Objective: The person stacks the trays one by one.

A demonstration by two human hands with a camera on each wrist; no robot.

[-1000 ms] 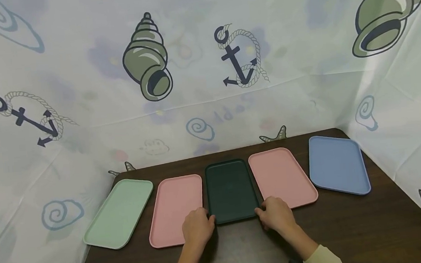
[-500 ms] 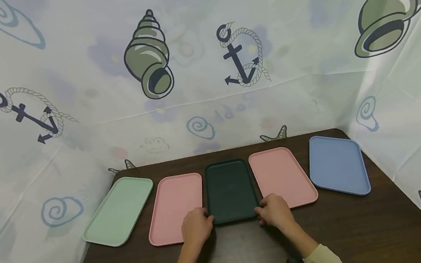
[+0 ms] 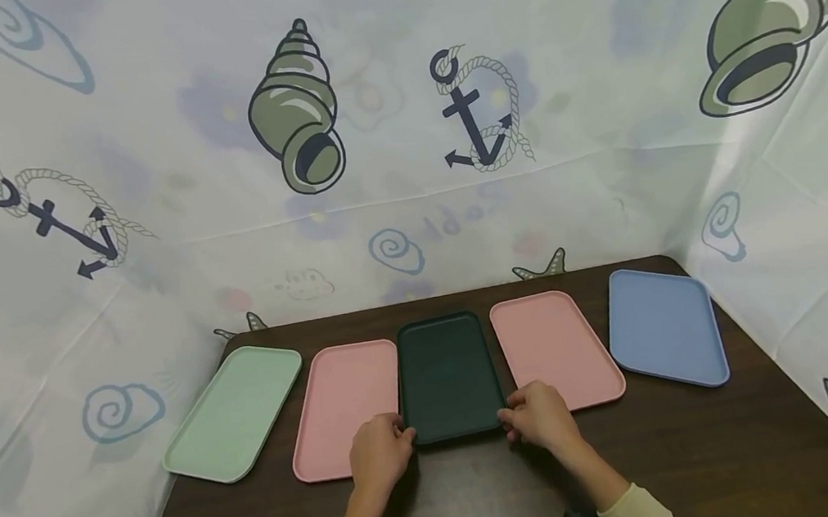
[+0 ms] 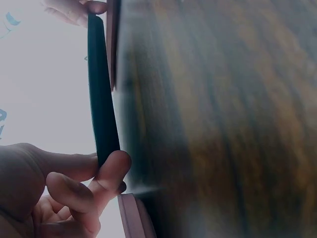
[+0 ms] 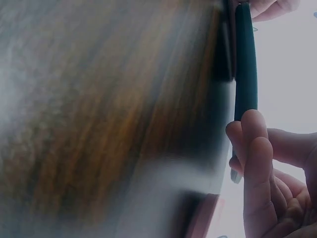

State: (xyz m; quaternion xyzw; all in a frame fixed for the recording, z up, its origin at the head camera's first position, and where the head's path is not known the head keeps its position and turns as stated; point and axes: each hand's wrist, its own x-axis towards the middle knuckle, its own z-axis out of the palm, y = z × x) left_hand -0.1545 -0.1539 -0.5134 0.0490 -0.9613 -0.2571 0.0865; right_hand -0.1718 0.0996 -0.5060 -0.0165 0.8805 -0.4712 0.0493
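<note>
Between two pink trays lies a dark green rectangular tray (image 3: 450, 378), held at its near corners by both hands. My left hand (image 3: 381, 456) pinches the near left corner; in the left wrist view its thumb and fingers (image 4: 113, 171) close on the tray's edge (image 4: 102, 94). At the near right corner my right hand (image 3: 544, 419) pinches the rim, fingers curled beneath, as the right wrist view shows with the tray's side (image 5: 246, 64) running away from the fingers (image 5: 253, 126). In both wrist views the green tray's near edge stands a little off the tabletop.
The left pink tray (image 3: 348, 400) passes partly under my left hand, and the right pink tray (image 3: 557, 349) reaches my right hand. Outermost are a light green tray (image 3: 235, 414) and a blue tray (image 3: 664, 327). Behind the dark wood table (image 3: 697, 455) hangs a printed cloth (image 3: 388, 129).
The dark green tray has shifted slightly to the left, with both hands moving along with it. The other trays stay in place.
</note>
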